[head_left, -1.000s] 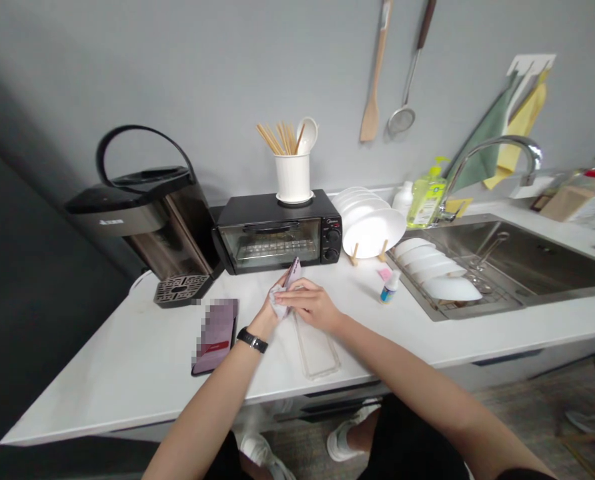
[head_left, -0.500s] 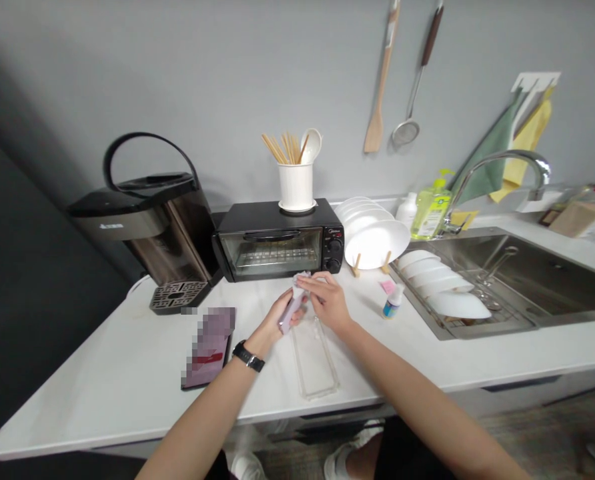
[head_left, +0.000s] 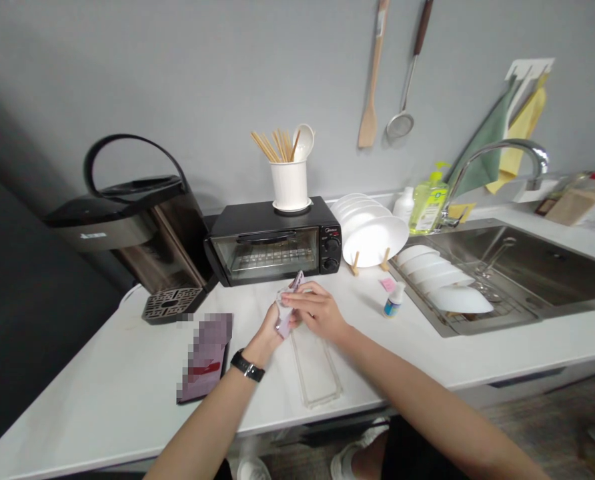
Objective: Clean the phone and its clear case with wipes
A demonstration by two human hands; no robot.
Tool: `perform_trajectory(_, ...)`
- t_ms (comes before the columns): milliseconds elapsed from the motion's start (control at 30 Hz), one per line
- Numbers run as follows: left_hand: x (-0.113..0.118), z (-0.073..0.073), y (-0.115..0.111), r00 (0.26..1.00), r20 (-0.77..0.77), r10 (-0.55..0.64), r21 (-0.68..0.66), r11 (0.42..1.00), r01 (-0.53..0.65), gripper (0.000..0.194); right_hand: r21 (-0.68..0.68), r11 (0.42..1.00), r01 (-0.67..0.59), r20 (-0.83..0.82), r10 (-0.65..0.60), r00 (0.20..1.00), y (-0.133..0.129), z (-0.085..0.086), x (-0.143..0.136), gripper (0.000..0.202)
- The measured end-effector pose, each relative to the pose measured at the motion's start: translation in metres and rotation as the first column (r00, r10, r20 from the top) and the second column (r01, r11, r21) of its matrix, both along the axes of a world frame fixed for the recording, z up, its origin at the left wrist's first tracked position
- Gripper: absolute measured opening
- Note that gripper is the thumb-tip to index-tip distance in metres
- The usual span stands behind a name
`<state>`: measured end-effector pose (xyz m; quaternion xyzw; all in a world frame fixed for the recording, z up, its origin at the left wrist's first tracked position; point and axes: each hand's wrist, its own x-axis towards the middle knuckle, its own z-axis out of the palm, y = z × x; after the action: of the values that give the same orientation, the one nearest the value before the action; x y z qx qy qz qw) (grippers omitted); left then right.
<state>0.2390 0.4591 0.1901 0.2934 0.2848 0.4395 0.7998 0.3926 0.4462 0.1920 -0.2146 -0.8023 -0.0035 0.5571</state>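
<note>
My left hand [head_left: 271, 327] is closed around a slim light-purple phone [head_left: 298, 279], which it holds tilted above the counter. My right hand [head_left: 322, 312] presses a small white cloth [head_left: 281, 298] against the phone's face, its fingers bent over it. Part of the phone is hidden behind the fingers. Just below the hands, a clear phone case [head_left: 336, 383] lies flat on the counter. Right of it stands a small spray bottle [head_left: 393, 301] with a blue label, beside a little pink square [head_left: 388, 285].
A toaster oven [head_left: 275, 253] stands behind the hands, carrying a white utensil holder [head_left: 290, 183]. At left are a water dispenser [head_left: 152, 233] and a flat device [head_left: 205, 360] with a blurred screen. White plates [head_left: 375, 240] and a sink [head_left: 527, 287] holding bowls are at right.
The cloth and my right fingers have moved down along the phone, towards my left thumb. More of the phone's upper end shows now. The camera view has shifted slightly.
</note>
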Motion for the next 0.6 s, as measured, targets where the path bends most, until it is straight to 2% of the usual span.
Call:
perform_trajectory(167,0.003,0.016,-0.009,0.992,-0.091,-0.086,-0.017,0.996,0.085,0.026,-0.084,0.974,0.213,-0.089,-0.22,0.971,0.015,0.001,0.02,0.055)
perform_trajectory(300,0.003,0.021,-0.013,0.988,-0.144,-0.062,0.06,0.996,0.072,0.029,-0.125,0.958,0.257,-0.095,-0.269,0.958,0.016,0.0,0.024,0.058)
perform_trajectory(433,0.004,0.017,-0.012,0.991,-0.136,-0.019,0.065,0.997,0.028,0.027,-0.094,0.974,0.208,-0.084,-0.215,0.973,0.012,-0.003,0.017,0.055)
perform_trajectory(600,0.002,0.006,-0.007,0.993,-0.029,0.118,0.019,0.993,-0.117,0.017,0.012,0.999,0.031,0.061,-0.032,0.998,-0.004,-0.005,-0.001,0.049)
